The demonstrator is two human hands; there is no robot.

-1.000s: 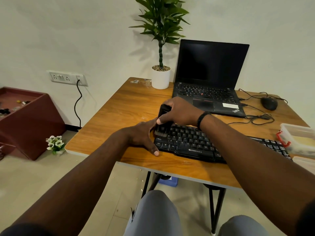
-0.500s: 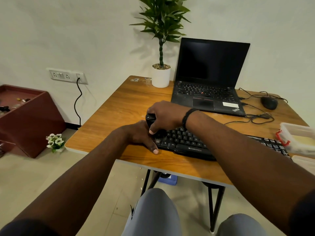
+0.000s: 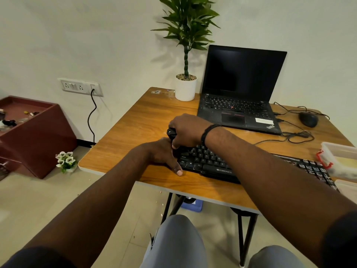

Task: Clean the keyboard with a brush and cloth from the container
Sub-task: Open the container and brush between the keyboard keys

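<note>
A black keyboard (image 3: 216, 165) lies along the front of the wooden table (image 3: 139, 122). My right hand (image 3: 188, 130) is closed around a black brush (image 3: 171, 132), whose handle end sticks out to the left; its bristles are hidden under the hand at the keyboard's far left corner. My left hand (image 3: 164, 153) lies flat against the keyboard's left edge, thumb stretched along the front corner. A clear plastic container (image 3: 340, 157) with a red clip stands at the right edge, partly over the keyboard's right end. No cloth is visible.
An open black laptop (image 3: 239, 89) stands behind the keyboard, a potted plant (image 3: 186, 88) to its left. A black mouse (image 3: 308, 119) and cables (image 3: 295, 135) lie at the back right. A maroon cabinet (image 3: 32, 132) and small flowers (image 3: 65, 160) are on the floor, left.
My right hand has dragged the brush leftward over the keyboard's left end, toward its far left corner. The left hand has stayed against the keyboard's left edge.
</note>
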